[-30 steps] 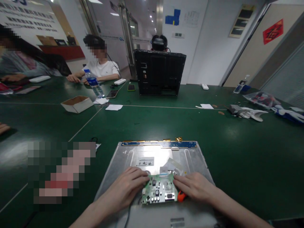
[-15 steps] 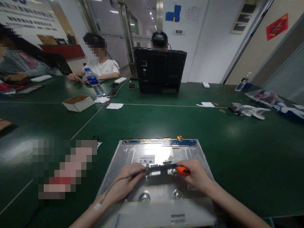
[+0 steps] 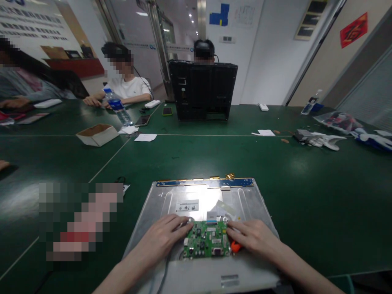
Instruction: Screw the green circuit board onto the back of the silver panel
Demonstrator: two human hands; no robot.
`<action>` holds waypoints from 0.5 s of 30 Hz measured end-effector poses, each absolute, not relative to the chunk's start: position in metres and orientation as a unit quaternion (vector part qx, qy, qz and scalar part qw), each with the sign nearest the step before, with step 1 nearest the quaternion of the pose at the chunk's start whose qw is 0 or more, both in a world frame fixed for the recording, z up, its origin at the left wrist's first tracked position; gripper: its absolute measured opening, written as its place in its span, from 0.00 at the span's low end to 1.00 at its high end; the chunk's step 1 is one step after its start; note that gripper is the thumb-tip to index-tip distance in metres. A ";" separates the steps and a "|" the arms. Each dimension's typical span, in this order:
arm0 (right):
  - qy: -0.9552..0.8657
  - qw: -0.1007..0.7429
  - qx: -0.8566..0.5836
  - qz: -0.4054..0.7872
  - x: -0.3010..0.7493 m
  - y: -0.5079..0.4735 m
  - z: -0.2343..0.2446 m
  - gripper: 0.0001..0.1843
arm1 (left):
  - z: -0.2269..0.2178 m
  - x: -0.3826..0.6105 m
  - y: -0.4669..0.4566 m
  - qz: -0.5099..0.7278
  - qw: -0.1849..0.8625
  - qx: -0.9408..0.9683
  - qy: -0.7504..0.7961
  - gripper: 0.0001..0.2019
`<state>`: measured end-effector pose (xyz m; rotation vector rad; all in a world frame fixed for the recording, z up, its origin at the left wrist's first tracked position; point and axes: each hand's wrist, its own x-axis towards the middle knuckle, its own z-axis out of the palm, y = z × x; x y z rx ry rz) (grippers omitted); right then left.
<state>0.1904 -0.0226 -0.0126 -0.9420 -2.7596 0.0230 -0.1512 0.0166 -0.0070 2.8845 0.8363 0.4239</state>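
Note:
A green circuit board [image 3: 206, 239] lies face up over the silver metal back of a display panel [image 3: 159, 204]. My left hand [image 3: 162, 234] pinches its upper left corner, thumb and fingertips on the edge. At the opposite corner, my right hand [image 3: 255, 236] has its fingertips on the board's upper right edge. An orange tool handle [image 3: 235, 246] shows beneath the right palm, its other end hidden. A flat ribbon cable [image 3: 211, 216] meets the board's top edge. A dark cord [image 3: 166, 269] hangs below my left wrist.
A blue strip board [image 3: 205, 183] runs along the panel's far edge. Left of it lies a pixelated item [image 3: 88, 220]. Farther off are a paper box [image 3: 97, 135], a water bottle [image 3: 118, 107], a black upright monitor frame [image 3: 203, 90] and white gloves [image 3: 320, 140]. Other people sit across the green table [image 3: 321, 212].
The circuit board has tipped from nearly edge-on to flat, its component side now facing up. Both hands have turned and come down with it, slightly nearer to me.

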 end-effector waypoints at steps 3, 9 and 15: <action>-0.929 0.100 -0.354 0.045 0.195 -0.027 -0.014 0.17 | -0.004 -0.150 0.011 0.136 0.035 0.948 0.284 0.21; -0.866 0.037 -0.468 0.169 0.189 -0.045 -0.011 0.30 | -0.003 -0.149 0.007 0.164 0.022 0.942 0.291 0.20; -0.839 0.007 -0.503 0.210 0.178 -0.054 -0.002 0.37 | -0.001 -0.146 0.011 0.172 0.061 0.940 0.288 0.19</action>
